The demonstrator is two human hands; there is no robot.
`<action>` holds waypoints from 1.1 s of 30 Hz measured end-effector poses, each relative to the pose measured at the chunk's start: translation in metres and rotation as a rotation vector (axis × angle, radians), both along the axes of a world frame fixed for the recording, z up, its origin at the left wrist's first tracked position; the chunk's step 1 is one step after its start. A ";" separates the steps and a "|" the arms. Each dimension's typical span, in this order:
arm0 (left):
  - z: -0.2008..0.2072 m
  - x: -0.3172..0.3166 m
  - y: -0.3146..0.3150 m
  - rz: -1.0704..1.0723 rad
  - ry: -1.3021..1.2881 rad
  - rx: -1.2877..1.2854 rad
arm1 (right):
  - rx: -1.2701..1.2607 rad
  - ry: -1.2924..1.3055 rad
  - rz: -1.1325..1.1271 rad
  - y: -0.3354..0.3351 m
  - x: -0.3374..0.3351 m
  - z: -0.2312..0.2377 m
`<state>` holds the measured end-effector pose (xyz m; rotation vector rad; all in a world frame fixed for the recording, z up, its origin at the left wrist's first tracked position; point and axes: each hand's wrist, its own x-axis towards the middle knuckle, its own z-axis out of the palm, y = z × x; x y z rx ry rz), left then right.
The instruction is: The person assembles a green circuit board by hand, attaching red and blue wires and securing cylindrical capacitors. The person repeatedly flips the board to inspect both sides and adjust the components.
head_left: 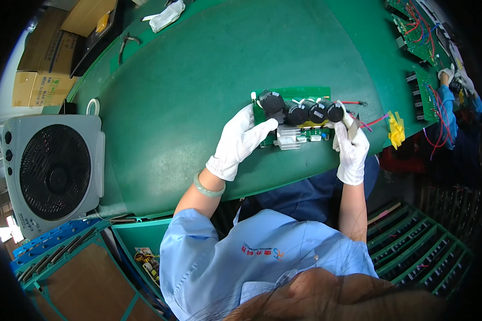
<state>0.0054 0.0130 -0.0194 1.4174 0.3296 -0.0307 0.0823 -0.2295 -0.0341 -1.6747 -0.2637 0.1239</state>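
Two gloved hands share one load, and that is where I see the risk: the green circuit board is held up off the bench near its front edge, top-heavy with four black capacitors in a row, so a slack grip on either side could, I judge, let it tip or drop off the edge toward my lap. The loose red wires trailing past my right hand might also snag on the yellow clip lying just beyond them.

My left hand is partly closed on the board's left end, fingers spread flat along its edge and thumb tucked under (a green bangle sits on that wrist). My right hand is curled around the board's right end; it seems to pinch a small flat grey piece as well, though I cannot tell what that is.
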 end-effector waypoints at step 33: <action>-0.007 -0.003 0.004 0.125 -0.075 -0.251 | -0.909 -1.179 0.442 0.048 0.072 0.088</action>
